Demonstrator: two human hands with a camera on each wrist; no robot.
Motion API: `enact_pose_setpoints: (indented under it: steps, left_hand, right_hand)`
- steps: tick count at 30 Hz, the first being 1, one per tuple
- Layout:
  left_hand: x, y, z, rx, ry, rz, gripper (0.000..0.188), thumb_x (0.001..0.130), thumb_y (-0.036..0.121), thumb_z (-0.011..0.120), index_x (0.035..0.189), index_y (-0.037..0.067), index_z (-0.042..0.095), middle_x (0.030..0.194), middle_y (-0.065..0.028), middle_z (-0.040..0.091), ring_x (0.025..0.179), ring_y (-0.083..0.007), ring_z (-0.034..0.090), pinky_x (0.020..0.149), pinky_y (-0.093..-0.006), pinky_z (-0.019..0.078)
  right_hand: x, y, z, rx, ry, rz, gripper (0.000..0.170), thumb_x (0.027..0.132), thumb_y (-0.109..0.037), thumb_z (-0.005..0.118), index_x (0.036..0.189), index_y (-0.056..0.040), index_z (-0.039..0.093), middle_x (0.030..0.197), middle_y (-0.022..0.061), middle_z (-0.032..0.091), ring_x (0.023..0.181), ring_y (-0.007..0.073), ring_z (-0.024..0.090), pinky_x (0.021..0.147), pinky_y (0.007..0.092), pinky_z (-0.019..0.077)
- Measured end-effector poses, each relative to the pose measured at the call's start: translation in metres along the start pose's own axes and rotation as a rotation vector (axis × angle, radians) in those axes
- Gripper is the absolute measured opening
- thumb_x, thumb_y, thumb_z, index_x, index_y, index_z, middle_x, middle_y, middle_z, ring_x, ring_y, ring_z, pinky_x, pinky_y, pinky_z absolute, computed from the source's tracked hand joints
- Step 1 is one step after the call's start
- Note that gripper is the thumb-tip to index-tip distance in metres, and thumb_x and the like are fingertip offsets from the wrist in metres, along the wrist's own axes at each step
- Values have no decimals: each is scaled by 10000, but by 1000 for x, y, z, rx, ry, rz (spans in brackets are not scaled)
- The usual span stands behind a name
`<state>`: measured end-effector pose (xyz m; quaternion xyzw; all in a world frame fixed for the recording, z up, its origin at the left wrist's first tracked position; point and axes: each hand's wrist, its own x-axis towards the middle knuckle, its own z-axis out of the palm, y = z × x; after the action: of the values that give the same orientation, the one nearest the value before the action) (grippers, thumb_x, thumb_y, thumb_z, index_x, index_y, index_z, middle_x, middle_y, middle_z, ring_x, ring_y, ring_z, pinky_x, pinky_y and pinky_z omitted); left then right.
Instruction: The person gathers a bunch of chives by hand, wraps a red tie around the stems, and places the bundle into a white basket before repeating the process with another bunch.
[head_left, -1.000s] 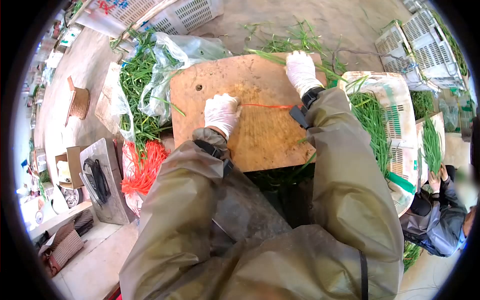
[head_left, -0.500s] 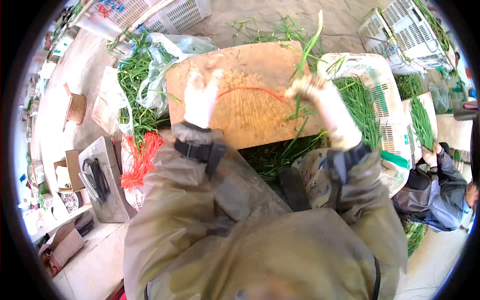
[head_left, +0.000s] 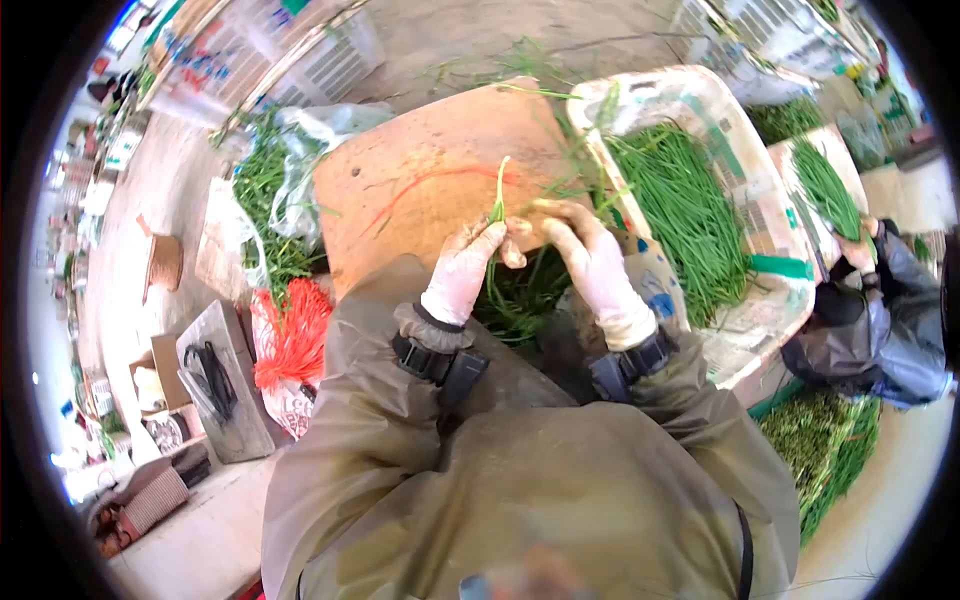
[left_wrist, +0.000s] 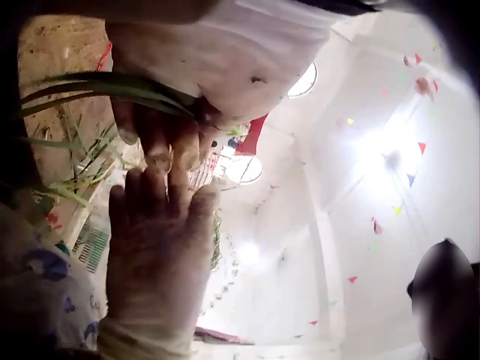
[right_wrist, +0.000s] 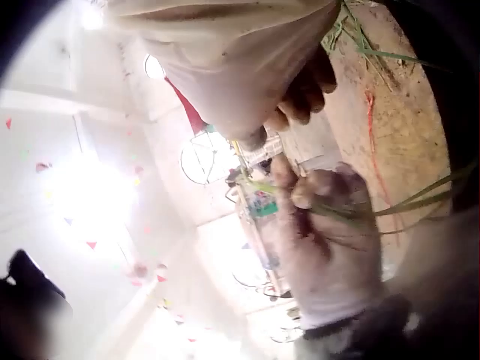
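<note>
In the head view the gloved left hand [head_left: 466,272] pinches a few thin green leaves [head_left: 500,192] above the near edge of a wooden board [head_left: 420,140]. The gloved right hand [head_left: 600,278] is just beside it, fingers loosely bent toward the left fingertips, with nothing visible in them. A red string [head_left: 430,180] lies across the board, blurred. In the left wrist view, leaves [left_wrist: 112,86] pass by the left hand [left_wrist: 217,60], and the right hand [left_wrist: 157,262] reaches toward it. The right wrist view shows the left hand [right_wrist: 330,240] curled round the leaves [right_wrist: 420,201].
Right of the board stands a white crate [head_left: 790,240] of long green leaves. On the left are a plastic bag [head_left: 290,190] of greens and a bundle of red strings [head_left: 292,335]. Another person's sleeve [head_left: 900,290] shows at the far right. Dark space with greens lies below the board.
Both hands have come back from the board toward the body and close together. The red string, earlier stretched between them, now lies on the board. The left hand now holds leaves.
</note>
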<state>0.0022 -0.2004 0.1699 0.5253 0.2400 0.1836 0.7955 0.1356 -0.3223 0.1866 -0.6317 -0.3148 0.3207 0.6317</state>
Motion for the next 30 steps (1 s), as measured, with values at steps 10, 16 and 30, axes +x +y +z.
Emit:
enact_pose_setpoints:
  steps: [10,16,30]
  left_hand:
    - [-8,-28,83,374,-270,-167,248,1010,182,457,958,-4,612,623,-21,529,576,-114,506,587,-249,417]
    - [30,-19,113,572,-400,14,279,1002,206,518,1146,-29,566,1040,-99,637,947,-174,602,862,-281,455]
    - [36,-78,13,507,-36,-449,305,934,2,566,1235,-42,552,1163,-102,636,1044,-164,606,947,-292,465]
  right_hand:
    - [-9,3,-65,551,68,153,314,1009,-286,516,1119,-44,682,951,41,690,927,127,620,876,298,486]
    - [27,-36,-158,190,115,-11,389,1041,-328,385,1107,-82,678,794,-12,647,706,123,587,748,289,485]
    - [291,294,-280,-1078,-98,418,558,858,-448,657,1242,-45,611,1192,192,643,1134,338,606,985,417,467]
